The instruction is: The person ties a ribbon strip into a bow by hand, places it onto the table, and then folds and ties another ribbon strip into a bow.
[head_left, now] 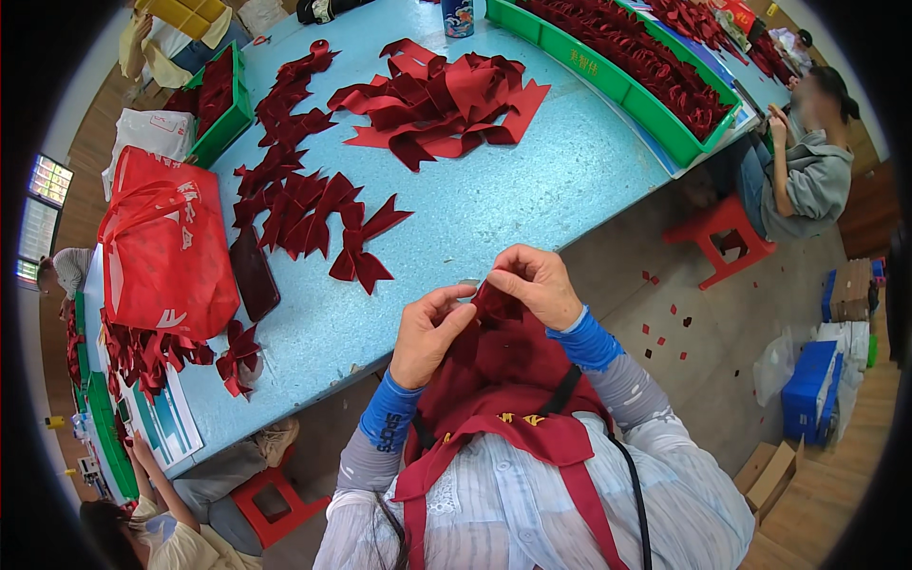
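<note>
In front of my chest, at the near edge of the table, both hands work on a dark red velvet ribbon piece (pixel 496 306). My right hand (pixel 540 285) pinches its top between thumb and fingers. Closed at the ribbon's left side is my left hand (pixel 429 332), thumb and forefinger drawn together. A small greyish glint shows by its fingertips, too small to name. The ribbon's lower part blends into my dark red apron (pixel 494 380). Beyond my hands lie a finished-looking red bow (pixel 361 245), a row of similar bows (pixel 299 214) and a heap of loose red ribbon strips (pixel 446 104).
A red bag (pixel 166 247) and a dark phone-like slab (pixel 255 275) lie on the blue table (pixel 532 204) at left. Green trays (pixel 627 81) hold many bows. A blue can (pixel 458 17) stands far back. Co-workers sit at right (pixel 807 180) and lower left (pixel 157 522).
</note>
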`<state>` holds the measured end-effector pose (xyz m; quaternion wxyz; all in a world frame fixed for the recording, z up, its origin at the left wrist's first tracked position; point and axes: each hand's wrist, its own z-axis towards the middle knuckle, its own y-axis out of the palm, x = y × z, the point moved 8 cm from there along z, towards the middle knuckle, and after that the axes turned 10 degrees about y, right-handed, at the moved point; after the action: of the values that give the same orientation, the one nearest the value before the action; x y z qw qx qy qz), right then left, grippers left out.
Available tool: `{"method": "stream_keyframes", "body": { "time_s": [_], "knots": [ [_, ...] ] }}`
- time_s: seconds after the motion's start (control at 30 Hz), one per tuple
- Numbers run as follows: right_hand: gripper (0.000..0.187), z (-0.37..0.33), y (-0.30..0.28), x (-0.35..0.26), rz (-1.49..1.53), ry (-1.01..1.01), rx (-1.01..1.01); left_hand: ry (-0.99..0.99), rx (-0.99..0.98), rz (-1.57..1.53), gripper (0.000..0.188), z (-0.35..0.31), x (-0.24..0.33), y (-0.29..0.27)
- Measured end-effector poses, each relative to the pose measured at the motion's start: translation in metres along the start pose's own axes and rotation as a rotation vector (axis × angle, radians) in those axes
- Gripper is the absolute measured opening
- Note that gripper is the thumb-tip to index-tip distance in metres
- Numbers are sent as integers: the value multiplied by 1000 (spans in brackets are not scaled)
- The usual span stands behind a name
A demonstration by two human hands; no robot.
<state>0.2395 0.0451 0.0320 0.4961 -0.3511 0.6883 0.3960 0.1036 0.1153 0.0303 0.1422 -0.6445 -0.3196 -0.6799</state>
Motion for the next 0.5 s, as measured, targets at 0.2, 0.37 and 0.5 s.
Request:
{"method": "stream_keyframes", "body": {
  "time_s": [0.2, 0.37, 0.5],
  "knots": [
    [17, 4, -3, -8, -16, -48, 100, -12, -103, -39, 15, 1, -4, 2],
    [25, 2, -31, -7, -30, -116, 185, -1, 75, -185, 13, 0, -6, -13],
    [29, -5, -22, 9, -33, 20, 88, 28, 84, -202, 12, 0, -5, -12]
  ]
}}
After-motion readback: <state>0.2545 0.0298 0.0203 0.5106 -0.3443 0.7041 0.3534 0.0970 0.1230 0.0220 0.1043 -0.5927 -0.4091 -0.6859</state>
